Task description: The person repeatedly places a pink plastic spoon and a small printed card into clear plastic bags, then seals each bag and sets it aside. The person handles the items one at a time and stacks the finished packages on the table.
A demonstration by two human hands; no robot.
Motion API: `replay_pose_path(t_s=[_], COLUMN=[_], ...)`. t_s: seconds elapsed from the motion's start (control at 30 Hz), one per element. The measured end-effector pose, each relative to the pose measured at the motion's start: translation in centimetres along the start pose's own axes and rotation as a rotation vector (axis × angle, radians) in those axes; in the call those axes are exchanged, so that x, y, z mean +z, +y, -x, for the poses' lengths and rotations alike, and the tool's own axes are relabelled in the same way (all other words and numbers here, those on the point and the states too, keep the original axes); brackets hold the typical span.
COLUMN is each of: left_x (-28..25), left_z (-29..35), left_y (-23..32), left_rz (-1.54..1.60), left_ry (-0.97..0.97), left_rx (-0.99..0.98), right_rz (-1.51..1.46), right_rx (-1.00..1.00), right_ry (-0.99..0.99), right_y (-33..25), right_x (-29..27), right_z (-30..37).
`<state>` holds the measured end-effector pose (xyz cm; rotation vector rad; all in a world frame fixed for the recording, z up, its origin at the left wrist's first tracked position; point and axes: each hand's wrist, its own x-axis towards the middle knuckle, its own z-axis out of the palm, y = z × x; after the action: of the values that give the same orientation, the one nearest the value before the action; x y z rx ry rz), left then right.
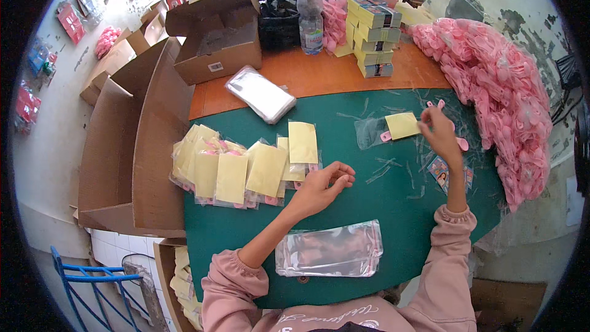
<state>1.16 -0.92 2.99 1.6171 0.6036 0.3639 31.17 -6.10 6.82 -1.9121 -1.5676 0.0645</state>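
My right hand (439,130) is at the right edge of a small yellow card (402,125), its fingers closed at that edge. Under the card lie a clear plastic bag (369,133) and a pink plastic spoon-like piece (386,136), partly hidden. My left hand (324,188) hovers over the green table top, fingers loosely bent, thumb apart, nothing in it. Just left of it is a pile of packed clear bags with yellow cards (230,178) and pink pieces inside. In front of me lies a stack of flat clear bags (329,249).
Open cardboard boxes (212,34) stand at the left and back left. A white packet stack (261,94), a water bottle (310,18) and stacked card bundles (373,35) are farther back. A big heap of pink pieces (491,92) fills the right edge. Plastic scraps (384,169) litter the table.
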Motion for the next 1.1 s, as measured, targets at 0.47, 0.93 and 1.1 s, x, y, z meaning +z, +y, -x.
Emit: replay_pose_path(t_s=[0.47, 0.93, 1.1], left_x=[-0.7, -0.4, 0.0], left_z=[-0.3, -0.1, -0.1], left_y=[-0.9, -1.3, -0.8], left_rz=[0.249, 0.726, 0.678], left_ry=[-0.021, 0.023, 0.083], left_rx=[-0.064, -0.276, -0.300], right_rz=[0.294, -0.395, -0.370], right_rx=[-0.381, -0.217, -0.020], right_ry=[0.026, -0.260, -0.451], right_y=[-3.1, -10.3, -11.1], right_x=[5.7, 3.8, 3.3], right_z=[0.8, 6.2, 9.3])
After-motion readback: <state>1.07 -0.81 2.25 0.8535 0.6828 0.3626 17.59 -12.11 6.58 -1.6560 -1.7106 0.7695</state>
